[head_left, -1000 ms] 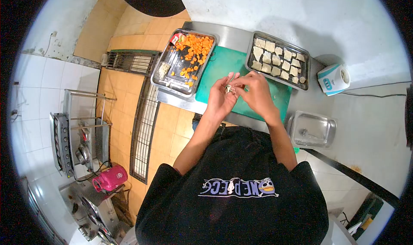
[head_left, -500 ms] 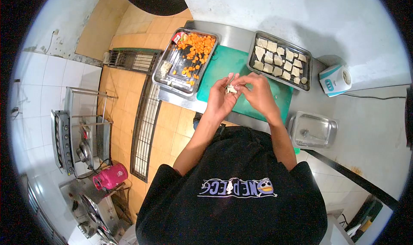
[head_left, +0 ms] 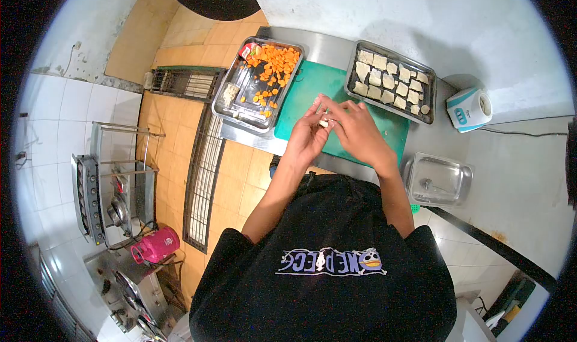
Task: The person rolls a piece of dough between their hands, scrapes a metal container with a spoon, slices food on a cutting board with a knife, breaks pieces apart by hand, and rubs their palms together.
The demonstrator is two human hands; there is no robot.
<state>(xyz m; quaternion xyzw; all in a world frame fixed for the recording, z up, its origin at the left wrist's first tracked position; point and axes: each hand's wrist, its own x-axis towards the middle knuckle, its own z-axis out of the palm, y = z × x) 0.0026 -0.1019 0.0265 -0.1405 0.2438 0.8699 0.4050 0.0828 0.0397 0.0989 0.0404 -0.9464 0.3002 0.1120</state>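
A small, pale lump of dough (head_left: 324,124) is between my two hands above the green cutting board (head_left: 318,80). My left hand (head_left: 308,139) cups it from below with the fingers curled up around it. Over the top comes my right hand (head_left: 365,136), its fingertips closed on the lump and touching the left fingers. Much of the dough is covered by my fingers. Beyond the right hand, a dark metal tray (head_left: 430,121) carries rows of flat, pale dough squares (head_left: 387,80).
Left of the board stands a metal tray (head_left: 264,125) with sliced orange carrots (head_left: 279,62), a red packet (head_left: 247,51) and a pale chopped heap (head_left: 230,93). To the right are a white-and-blue appliance (head_left: 469,110) and a steel pan (head_left: 442,180). A pink gas cylinder (head_left: 156,244) stands lower left.
My fingers have drawn closer together and now cover more of the dough. The right hand has moved slightly left over the left one. The trays stay put.
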